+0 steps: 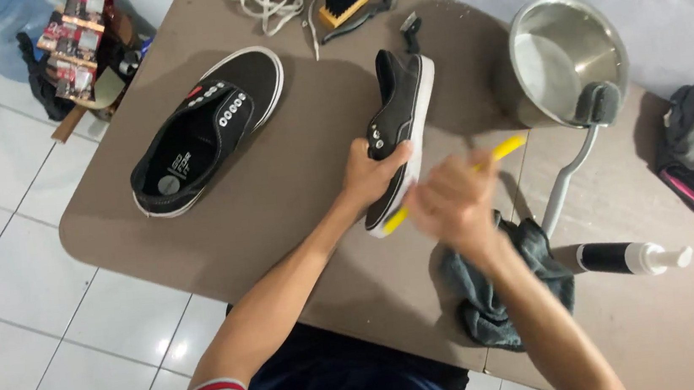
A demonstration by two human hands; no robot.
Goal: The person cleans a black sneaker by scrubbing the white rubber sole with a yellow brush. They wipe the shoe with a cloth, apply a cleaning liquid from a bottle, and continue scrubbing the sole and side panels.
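The left hand (372,171) grips a black canvas sneaker with a white rubber sole (400,126), tipped on its side at the brown table's (296,191) centre. The right hand (454,202) (blurred) clenches a yellow-handled brush (510,147) against the sole. At nine o'clock lies the matching sneaker (205,132); at two o'clock, a steel bowl (567,55).

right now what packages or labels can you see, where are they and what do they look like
Packets: floor beyond the table's far left corner, a stack of red, black and white printed packs.
Insole label: inside the flat-lying black shoe, small white print.
Bottle: table, right, lying down, black body, white pump.
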